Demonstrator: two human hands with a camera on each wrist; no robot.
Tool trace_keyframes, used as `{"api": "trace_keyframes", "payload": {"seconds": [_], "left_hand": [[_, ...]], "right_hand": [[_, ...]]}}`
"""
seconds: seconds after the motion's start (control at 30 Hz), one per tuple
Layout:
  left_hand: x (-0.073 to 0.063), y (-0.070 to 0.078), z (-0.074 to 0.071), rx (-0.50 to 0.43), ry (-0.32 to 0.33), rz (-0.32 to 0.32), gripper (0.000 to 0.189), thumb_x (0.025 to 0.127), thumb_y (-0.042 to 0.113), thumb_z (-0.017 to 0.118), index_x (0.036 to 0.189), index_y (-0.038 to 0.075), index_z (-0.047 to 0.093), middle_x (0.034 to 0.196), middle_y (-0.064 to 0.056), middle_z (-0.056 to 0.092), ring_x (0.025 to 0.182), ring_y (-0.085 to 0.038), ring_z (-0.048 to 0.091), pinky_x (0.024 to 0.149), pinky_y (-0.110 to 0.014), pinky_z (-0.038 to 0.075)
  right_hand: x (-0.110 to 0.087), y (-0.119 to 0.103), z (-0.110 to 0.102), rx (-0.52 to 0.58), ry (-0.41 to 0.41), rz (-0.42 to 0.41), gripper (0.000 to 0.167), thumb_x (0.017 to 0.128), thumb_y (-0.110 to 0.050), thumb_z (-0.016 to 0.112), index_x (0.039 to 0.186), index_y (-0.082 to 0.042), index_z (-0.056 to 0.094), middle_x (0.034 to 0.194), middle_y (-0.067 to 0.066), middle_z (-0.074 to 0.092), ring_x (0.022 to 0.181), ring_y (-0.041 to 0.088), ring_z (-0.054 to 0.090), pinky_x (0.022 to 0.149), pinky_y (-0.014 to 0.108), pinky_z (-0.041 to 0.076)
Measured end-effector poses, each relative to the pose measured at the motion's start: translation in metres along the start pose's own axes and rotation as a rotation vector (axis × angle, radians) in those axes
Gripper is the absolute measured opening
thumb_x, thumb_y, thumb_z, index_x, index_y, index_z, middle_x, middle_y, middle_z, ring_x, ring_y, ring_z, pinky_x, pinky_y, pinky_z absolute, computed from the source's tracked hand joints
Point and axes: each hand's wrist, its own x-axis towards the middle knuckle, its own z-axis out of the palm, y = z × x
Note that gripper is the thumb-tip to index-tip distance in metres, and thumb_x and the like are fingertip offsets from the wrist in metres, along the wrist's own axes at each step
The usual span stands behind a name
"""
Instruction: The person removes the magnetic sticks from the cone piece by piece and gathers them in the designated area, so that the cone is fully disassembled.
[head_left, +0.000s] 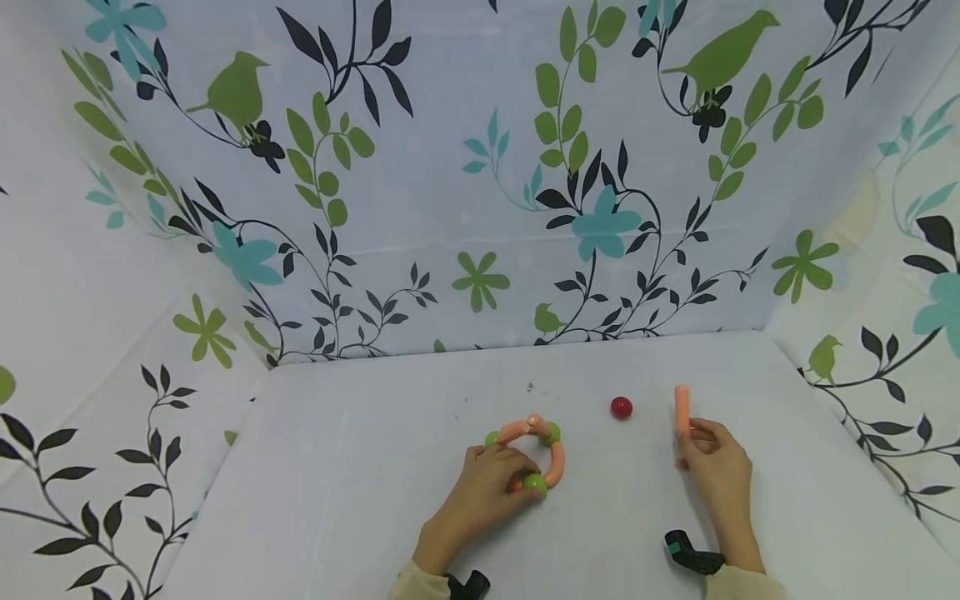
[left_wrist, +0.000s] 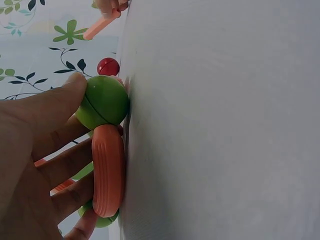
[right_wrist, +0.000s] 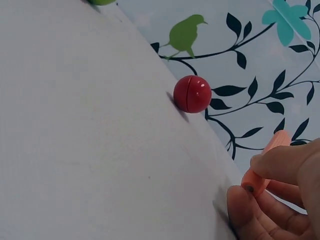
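Observation:
A ring of curved orange rods (head_left: 557, 463) and green balls (head_left: 535, 482) lies on the white table, left of centre. My left hand (head_left: 487, 483) grips its near left side. In the left wrist view, the thumb presses a green ball (left_wrist: 103, 102) and the fingers curl behind an orange rod (left_wrist: 107, 170); part of the ring is hidden by this hand. Over the right of the table, my right hand (head_left: 720, 471) pinches an orange stick (head_left: 682, 408) between thumb and fingers. A dark spot marks the stick's lower end in the right wrist view.
Between the hands, towards the back, a red ball (head_left: 621, 407) sits on the white tabletop (head_left: 360, 467). A printed cloth (head_left: 420, 183) with birds and leaves hangs behind the table and along both sides. Black wrist cameras (head_left: 693, 554) are strapped below the hands.

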Motion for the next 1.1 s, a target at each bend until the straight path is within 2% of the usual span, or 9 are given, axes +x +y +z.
{"api": "trace_keyframes", "payload": {"seconds": [0.23, 0.4, 0.6, 0.87, 1.1], "left_hand": [[-0.002, -0.005, -0.001, 0.012, -0.032, 0.026, 0.024, 0.091, 0.042, 0.078, 0.110, 0.028, 0.076, 0.110, 0.016, 0.075, 0.114, -0.007, 0.065, 0.100, -0.052, 0.039], [-0.004, -0.005, 0.001, -0.006, -0.060, 0.020, 0.023, 0.091, 0.041, 0.079, 0.109, 0.027, 0.077, 0.110, 0.016, 0.075, 0.114, -0.007, 0.064, 0.101, -0.052, 0.039], [-0.005, -0.006, 0.003, 0.000, -0.048, 0.023, 0.024, 0.090, 0.043, 0.079, 0.109, 0.029, 0.077, 0.109, 0.018, 0.075, 0.113, -0.006, 0.063, 0.101, -0.050, 0.039], [-0.005, -0.008, 0.003, -0.016, -0.065, 0.008, 0.023, 0.091, 0.045, 0.077, 0.109, 0.030, 0.076, 0.109, 0.019, 0.074, 0.115, -0.005, 0.063, 0.103, -0.051, 0.038], [-0.003, -0.010, 0.000, -0.019, -0.066, 0.024, 0.023, 0.092, 0.045, 0.077, 0.109, 0.030, 0.076, 0.106, 0.021, 0.073, 0.107, -0.001, 0.063, 0.103, -0.053, 0.038]], "right_hand": [[-0.002, 0.003, 0.007, -0.052, -0.017, -0.045, 0.038, 0.097, -0.016, 0.072, 0.131, 0.000, 0.064, 0.116, 0.026, 0.073, 0.058, -0.001, 0.063, 0.054, 0.018, 0.050], [-0.008, 0.006, 0.007, -0.055, -0.040, -0.043, 0.038, 0.098, -0.014, 0.071, 0.131, 0.003, 0.063, 0.117, 0.028, 0.072, 0.056, 0.004, 0.065, 0.053, 0.019, 0.052], [-0.010, 0.009, 0.009, -0.068, -0.027, -0.059, 0.034, 0.097, -0.013, 0.072, 0.127, 0.001, 0.066, 0.113, 0.025, 0.073, 0.059, 0.000, 0.062, 0.055, 0.018, 0.052], [-0.009, 0.009, 0.014, -0.108, -0.003, -0.089, 0.031, 0.095, -0.010, 0.072, 0.123, 0.001, 0.068, 0.106, 0.022, 0.074, 0.059, 0.000, 0.060, 0.052, 0.019, 0.050], [-0.005, 0.004, 0.016, -0.145, 0.011, -0.119, 0.029, 0.094, -0.011, 0.074, 0.121, 0.000, 0.070, 0.103, 0.019, 0.074, 0.060, 0.002, 0.058, 0.052, 0.020, 0.047]]}}
